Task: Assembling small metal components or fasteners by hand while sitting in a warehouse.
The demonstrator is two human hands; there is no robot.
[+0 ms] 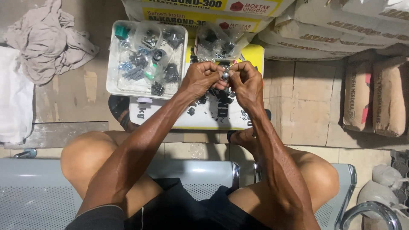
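A small round grey metal part [225,75] is held up between the fingertips of both hands, above the sack with scattered black pieces.

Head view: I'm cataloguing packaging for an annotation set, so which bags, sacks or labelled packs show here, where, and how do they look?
Yellow-and-white sack: flat on the floor under the hands, black print, small parts on it.
Stacked sacks: top centre, white with yellow bands and red mark.
Pale sacks: top right, piled, off-white.
Brown sacks: right edge, two side by side.
Clear tray: top left, holds small plastic bags of hardware.
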